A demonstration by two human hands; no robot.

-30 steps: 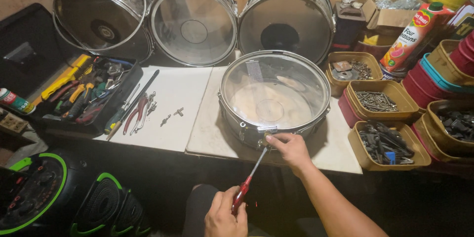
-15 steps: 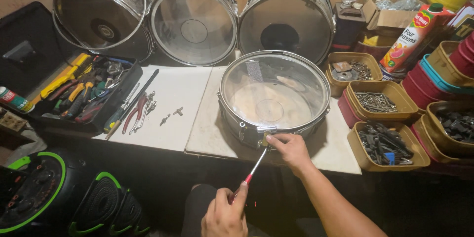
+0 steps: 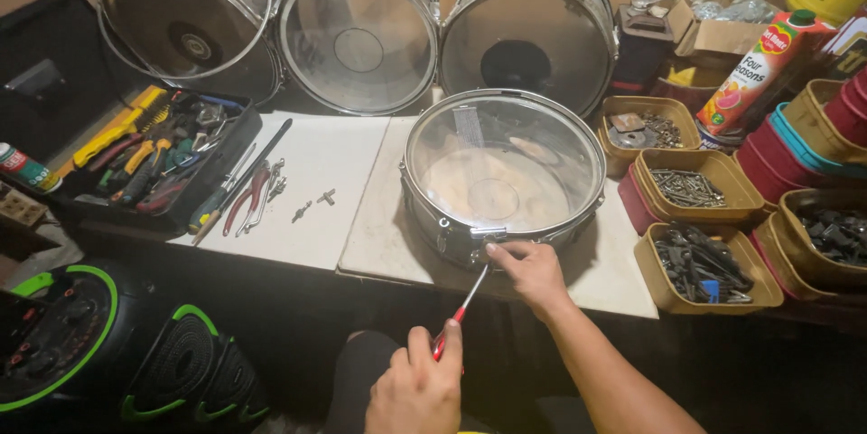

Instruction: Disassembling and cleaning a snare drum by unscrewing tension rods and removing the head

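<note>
Left hand (image 3: 417, 389) grips the screwdriver (image 3: 462, 308); right hand (image 3: 531, 273) pinches its tip at the drum (image 3: 502, 177) lug, frame centre; keep it square.

My red-handled screwdriver (image 3: 459, 311) slants up from my left grip (image 3: 417, 389), its thin metal shaft tipped against the near lug of the chrome snare drum (image 3: 502, 177), which sits upright, clear head up, on the pale surface (image 3: 379, 235).

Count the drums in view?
4. One lies flat on the white board at the person's hands. Three stand on edge behind it: left, middle, right. Others may sit outside the frame.
</note>
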